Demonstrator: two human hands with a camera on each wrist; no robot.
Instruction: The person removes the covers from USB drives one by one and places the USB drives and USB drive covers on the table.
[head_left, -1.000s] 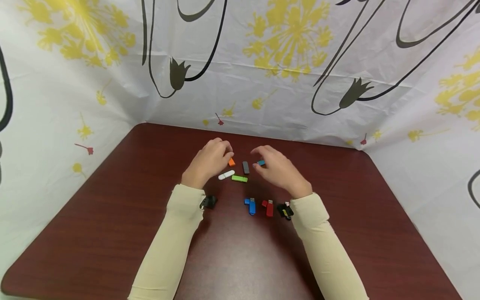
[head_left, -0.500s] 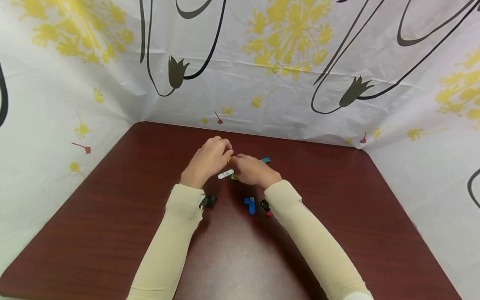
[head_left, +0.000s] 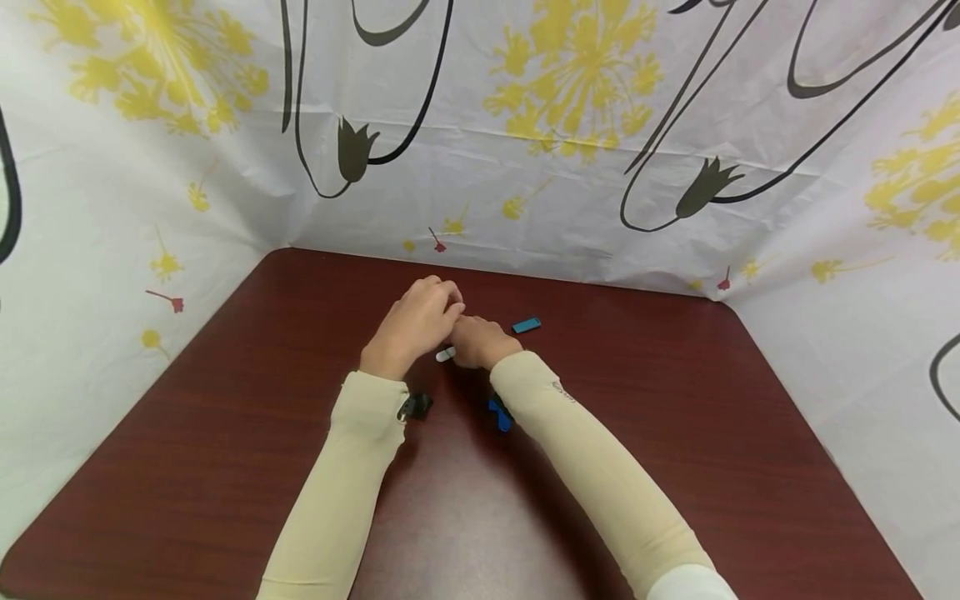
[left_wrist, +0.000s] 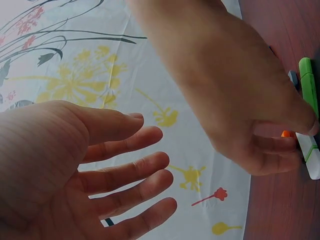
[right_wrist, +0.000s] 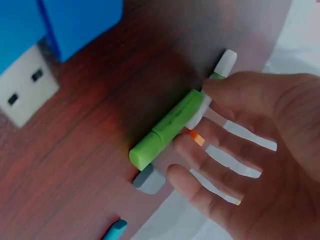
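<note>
My right hand (head_left: 482, 342) reaches in low among several small USB sticks, thumb and fingers loosely bent. In the right wrist view its thumb overlaps a white stick with a green band (right_wrist: 228, 62). A lime-green stick (right_wrist: 165, 131) lies just in front of its fingertips, with a bit of an orange stick (right_wrist: 198, 138) and the end of a grey one (right_wrist: 149, 180) beside it. Relaxed, spread fingers mark my left hand (left_wrist: 125, 170), which hovers next to the right and holds nothing. The head view hides most of the sticks behind both hands.
A teal stick (head_left: 527, 325) lies right of the group. Nearer me is a blue USB stick (head_left: 500, 417), partly under the right sleeve. A small black device (head_left: 417, 406) sits at the left cuff. Patterned white sheeting (head_left: 480, 208) walls off the dark red table (head_left: 675, 400).
My right hand has swung left from beside the teal stick to the white stick, close against the left hand. Its sleeve now covers the red stick. The left hand has stayed put.
</note>
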